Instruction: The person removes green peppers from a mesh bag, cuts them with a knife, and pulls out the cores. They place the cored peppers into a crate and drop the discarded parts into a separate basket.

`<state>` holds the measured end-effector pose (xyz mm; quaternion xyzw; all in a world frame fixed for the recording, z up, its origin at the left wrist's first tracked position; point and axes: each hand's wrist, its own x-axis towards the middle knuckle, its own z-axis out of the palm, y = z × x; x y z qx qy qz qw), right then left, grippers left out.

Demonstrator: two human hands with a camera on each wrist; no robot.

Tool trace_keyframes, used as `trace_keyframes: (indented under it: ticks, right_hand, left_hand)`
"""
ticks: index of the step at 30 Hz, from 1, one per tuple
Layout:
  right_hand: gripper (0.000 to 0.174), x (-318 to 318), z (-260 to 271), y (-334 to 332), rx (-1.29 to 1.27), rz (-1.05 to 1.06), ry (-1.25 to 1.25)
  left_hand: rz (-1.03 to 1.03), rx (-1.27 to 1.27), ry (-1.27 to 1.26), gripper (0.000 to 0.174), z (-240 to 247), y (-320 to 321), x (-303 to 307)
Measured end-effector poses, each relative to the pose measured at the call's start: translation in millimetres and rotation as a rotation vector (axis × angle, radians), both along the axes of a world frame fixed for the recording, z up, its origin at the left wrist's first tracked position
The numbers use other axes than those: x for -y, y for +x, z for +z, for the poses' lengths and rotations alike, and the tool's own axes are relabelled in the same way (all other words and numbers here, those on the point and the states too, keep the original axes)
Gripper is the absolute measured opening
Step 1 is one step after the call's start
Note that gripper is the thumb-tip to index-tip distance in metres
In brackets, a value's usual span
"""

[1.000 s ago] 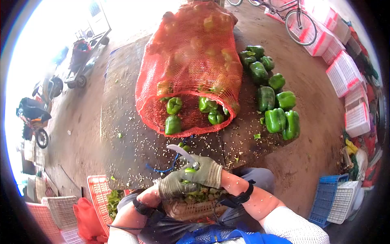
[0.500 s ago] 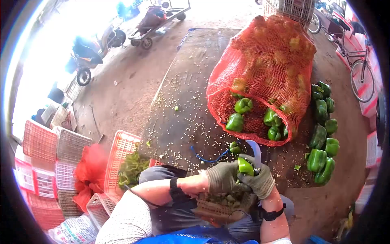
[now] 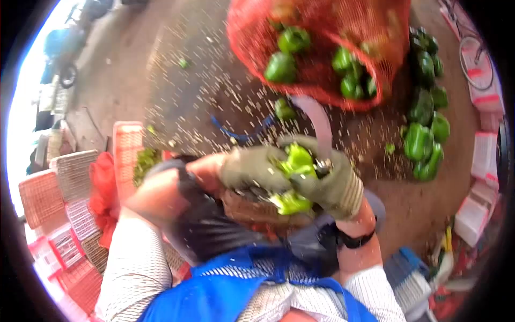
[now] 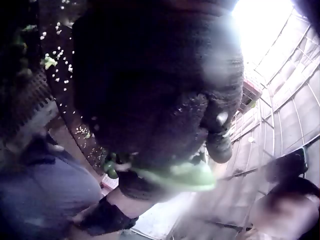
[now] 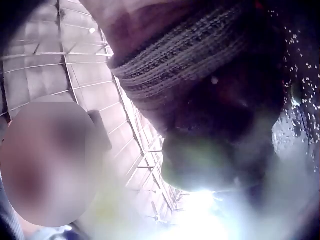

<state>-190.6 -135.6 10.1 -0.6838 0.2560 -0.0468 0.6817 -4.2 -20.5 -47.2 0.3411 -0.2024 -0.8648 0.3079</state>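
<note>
Both hands wear grey-green gloves and meet over the lap in the head view. The right hand (image 3: 337, 185) grips a knife (image 3: 321, 122), its curved blade pointing up and away from the body. Between the hands is a green bell pepper (image 3: 299, 162), split open with its pale inside showing. A lower pepper piece (image 3: 291, 203) shows under the right fingers. The left hand (image 3: 251, 169) holds the pepper from the left side, its fingertips partly hidden. In the left wrist view, a blurred pale green piece (image 4: 185, 177) lies beside the dark glove.
A red mesh sack (image 3: 316, 88) of peppers lies open ahead. Whole green peppers (image 3: 418, 140) line the right. Seeds, a blue cord (image 3: 241, 135) and a small green piece (image 3: 284, 110) lie on the dark board (image 3: 188, 102). Crates (image 3: 80, 174) stand left; a basket (image 3: 252, 209) sits below the hands.
The head view has tilted down towards the lap. The pepper, earlier a smooth green piece between the gloves, now shows opened with pale inner parts. The right hand keeps the knife.
</note>
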Motion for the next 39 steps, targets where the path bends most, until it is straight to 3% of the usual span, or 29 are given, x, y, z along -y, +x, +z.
trace_keyframes:
  ticks: [2,5,7,8,11,13,15,16,17,19,20,21,23,24,26,27,29,30,33,34,35,36,37,38,39]
  right_hand:
    - [0.048,-3.6,-13.2,-1.6,0.082,-0.059,0.086]
    - [0.048,-1.8,-22.5,1.9,0.109,-0.109,0.098]
    - [0.050,7.2,-20.9,2.3,0.112,-0.143,0.181]
    - [0.050,12.4,-16.4,3.5,0.098,-0.193,0.256]
    - [0.053,19.7,-16.5,-0.8,0.154,-0.289,0.448]
    - [0.053,21.3,-14.6,-4.1,0.217,-0.320,0.542]
    - [0.057,22.4,-19.1,-2.9,0.315,-0.370,0.643]
    - [0.057,23.5,-19.2,-5.1,0.322,-0.389,0.626]
    - [0.058,25.5,-19.6,-7.3,0.334,-0.406,0.606]
    - [0.055,24.6,-15.5,-4.0,0.321,-0.424,0.612]
    - [0.054,23.1,-11.2,-2.0,0.289,-0.426,0.617]
    - [0.052,20.3,-12.9,-0.4,0.284,-0.421,0.614]
    - [0.050,14.2,-22.5,3.6,0.281,-0.402,0.593]
    - [0.050,10.7,-29.4,6.6,0.288,-0.391,0.574]
    - [0.049,3.4,-26.4,11.2,0.312,-0.367,0.543]
    - [0.049,-1.2,-27.8,13.8,0.287,-0.347,0.403]
    - [0.048,-15.3,-35.3,16.7,0.358,-0.342,0.482]
    - [0.049,-20.1,-37.2,20.1,0.425,-0.332,0.636]
    - [0.050,-33.2,-34.9,27.0,0.436,-0.236,0.494]
    - [0.051,-43.1,-35.3,30.3,0.586,-0.169,0.547]
    - [0.053,-47.9,-29.1,24.6,0.507,-0.087,0.623]
    - [0.051,-54.9,-37.3,28.7,0.503,-0.070,0.493]
    - [0.050,-61.8,-45.6,34.2,0.496,-0.056,0.363]
    - [0.045,-66.2,-40.7,30.7,0.465,-0.112,0.404]
    - [0.044,-61.6,-28.8,26.4,0.411,-0.125,0.426]
  left_hand:
    - [0.082,-0.100,0.102,0.067,-0.6,0.1,-4.5]
    - [0.122,0.088,0.017,0.053,9.2,4.5,6.9]
    - [0.136,0.241,-0.175,0.037,20.0,3.0,15.1]
    - [0.287,0.352,-0.246,0.031,20.8,-0.1,15.4]
    - [0.491,0.148,-0.243,0.029,35.3,1.0,12.0]
    - [0.268,0.310,-0.383,0.036,31.1,10.5,8.5]
    - [-0.082,0.384,-0.424,0.039,34.1,12.0,8.4]
    - [-0.271,0.451,-0.378,0.048,29.9,5.5,10.2]
    - [-0.341,0.526,-0.343,0.053,27.4,-4.6,9.0]
    - [-0.449,0.912,-0.713,0.060,10.4,-14.3,0.4]
    - [-0.522,0.988,-0.636,0.060,23.3,-13.1,11.3]
    - [-0.276,0.859,-0.635,0.054,-1.1,-7.7,7.8]
    - [0.457,0.925,-0.368,0.051,23.4,-7.0,-4.2]
    - [0.563,1.288,-0.893,0.056,21.1,-0.5,-1.8]
    - [0.548,1.327,-1.025,0.055,30.5,-12.4,-2.7]
    - [0.542,1.346,-1.089,0.055,37.5,-24.4,-4.2]
    - [0.567,1.377,-0.893,0.056,41.4,-42.7,-15.6]
    - [0.625,1.321,-0.887,0.051,39.2,-45.3,-23.0]
    - [0.887,0.983,-0.667,0.048,45.2,-55.6,-56.9]
    - [0.966,0.916,-0.662,0.049,46.4,-56.3,-72.8]
    - [1.020,0.870,-0.664,0.047,53.8,-53.8,-89.3]
    - [1.015,0.993,-0.520,0.048,63.6,-51.3,-110.2]
    - [0.940,1.382,-0.490,0.040,103.0,-57.6,-122.5]
    - [1.030,1.550,-0.659,0.029,60.8,-26.6,-156.1]
    - [1.373,1.433,-0.527,0.020,67.1,-29.4,-164.7]
